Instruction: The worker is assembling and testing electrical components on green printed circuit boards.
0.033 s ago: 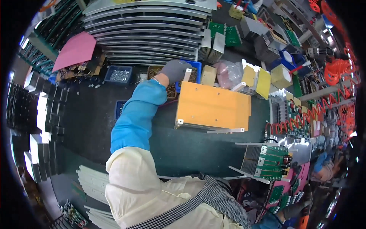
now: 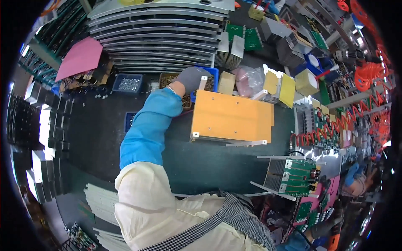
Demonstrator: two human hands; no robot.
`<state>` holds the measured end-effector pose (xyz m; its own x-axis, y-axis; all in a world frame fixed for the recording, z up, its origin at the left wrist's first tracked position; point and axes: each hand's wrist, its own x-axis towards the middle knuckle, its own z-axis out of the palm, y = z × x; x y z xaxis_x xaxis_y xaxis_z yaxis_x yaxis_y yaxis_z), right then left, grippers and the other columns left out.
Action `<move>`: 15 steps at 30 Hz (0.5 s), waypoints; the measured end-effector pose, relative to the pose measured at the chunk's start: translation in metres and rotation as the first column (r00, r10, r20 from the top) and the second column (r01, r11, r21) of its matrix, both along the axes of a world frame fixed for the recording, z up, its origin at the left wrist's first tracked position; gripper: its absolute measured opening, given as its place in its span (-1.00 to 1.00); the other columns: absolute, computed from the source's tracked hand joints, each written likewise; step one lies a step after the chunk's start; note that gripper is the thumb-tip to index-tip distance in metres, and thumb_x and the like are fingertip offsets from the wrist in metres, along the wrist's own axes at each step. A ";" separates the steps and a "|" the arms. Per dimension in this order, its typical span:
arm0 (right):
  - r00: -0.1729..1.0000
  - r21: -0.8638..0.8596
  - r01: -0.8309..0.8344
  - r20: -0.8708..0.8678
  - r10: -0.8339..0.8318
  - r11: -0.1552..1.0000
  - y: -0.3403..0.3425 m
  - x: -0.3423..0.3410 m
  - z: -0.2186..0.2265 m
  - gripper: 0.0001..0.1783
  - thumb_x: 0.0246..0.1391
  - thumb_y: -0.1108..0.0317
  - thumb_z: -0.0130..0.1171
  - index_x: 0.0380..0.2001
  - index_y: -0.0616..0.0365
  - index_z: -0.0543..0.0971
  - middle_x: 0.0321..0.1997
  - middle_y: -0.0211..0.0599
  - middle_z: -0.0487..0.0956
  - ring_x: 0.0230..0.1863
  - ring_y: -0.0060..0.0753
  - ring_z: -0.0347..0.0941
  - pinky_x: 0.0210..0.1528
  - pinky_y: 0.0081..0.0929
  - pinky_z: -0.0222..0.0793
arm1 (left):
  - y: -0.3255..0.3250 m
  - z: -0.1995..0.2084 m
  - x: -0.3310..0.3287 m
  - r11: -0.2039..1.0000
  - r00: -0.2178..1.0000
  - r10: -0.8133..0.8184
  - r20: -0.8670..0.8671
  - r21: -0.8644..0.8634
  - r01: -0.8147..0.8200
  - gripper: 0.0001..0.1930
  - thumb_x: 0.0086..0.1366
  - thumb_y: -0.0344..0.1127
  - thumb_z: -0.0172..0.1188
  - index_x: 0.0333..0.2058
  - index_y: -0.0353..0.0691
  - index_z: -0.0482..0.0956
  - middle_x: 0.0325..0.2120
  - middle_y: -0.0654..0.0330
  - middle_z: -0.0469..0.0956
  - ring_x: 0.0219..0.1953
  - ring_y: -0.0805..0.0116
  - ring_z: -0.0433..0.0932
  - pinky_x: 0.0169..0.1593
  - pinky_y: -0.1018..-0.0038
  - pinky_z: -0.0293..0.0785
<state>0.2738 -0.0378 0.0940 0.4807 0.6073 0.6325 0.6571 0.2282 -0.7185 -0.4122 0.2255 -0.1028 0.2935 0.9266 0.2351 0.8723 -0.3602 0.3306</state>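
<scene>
My left hand (image 2: 189, 79), in a grey glove, reaches over small bins of screws, its fingers hidden in or behind the bins. Under and beside it are a brown bin (image 2: 167, 78) and a blue bin (image 2: 215, 72) of small fasteners. Just right of that hand stands a box-shaped assembly with an orange top panel (image 2: 232, 116) and pale metal brackets at its corners. At the lower right edge, my right hand (image 2: 322, 230), also gloved, is closed around an orange and black power screwdriver (image 2: 333, 242); the fingers show only in part.
A stack of long metal panels (image 2: 159, 42) stands behind the bins. A blue tray of screws (image 2: 127, 83) lies left of them. On the right sit a heatsink assembly with green circuit boards (image 2: 295, 178) and a coiled red hose (image 2: 322, 136). A pink sheet (image 2: 79, 58) lies far left.
The whole view has shifted slightly to the left. My left hand stays over the bins, and my right hand keeps the power screwdriver.
</scene>
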 end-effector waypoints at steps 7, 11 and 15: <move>0.991 0.137 0.114 0.059 -0.123 0.984 -0.004 -0.036 0.010 -0.60 0.35 0.16 0.00 -0.12 0.37 0.54 -0.03 -0.13 0.59 -0.07 -0.35 0.49 0.19 -0.33 0.37 | 0.040 -0.024 0.036 0.980 0.966 -0.114 -0.232 -0.184 0.072 -0.54 0.10 -0.06 0.25 -0.06 -0.19 0.59 -0.11 -0.23 0.55 -0.04 -0.16 0.55 0.00 0.08 0.48; 0.974 0.167 0.207 0.056 -0.219 0.964 -0.001 -0.038 0.008 -0.61 0.32 0.17 0.07 -0.12 0.37 0.54 -0.07 -0.17 0.57 -0.10 -0.34 0.48 0.14 -0.31 0.39 | 0.051 -0.039 0.024 0.904 0.931 -0.104 -0.349 -0.424 -0.058 -0.64 0.10 -0.17 0.22 -0.11 -0.09 0.62 -0.17 -0.18 0.58 -0.11 -0.17 0.59 -0.06 0.07 0.51; 0.989 0.270 0.120 -0.115 -0.091 0.955 -0.008 -0.042 0.014 -0.66 0.28 0.18 0.13 -0.19 0.32 0.53 -0.16 -0.29 0.53 -0.09 -0.38 0.46 0.05 -0.37 0.43 | 0.043 -0.035 0.028 0.985 0.963 -0.119 -0.241 -0.152 0.083 -0.77 0.14 -0.27 0.16 -0.24 -0.14 0.66 -0.34 -0.07 0.63 -0.16 -0.07 0.62 -0.09 0.13 0.52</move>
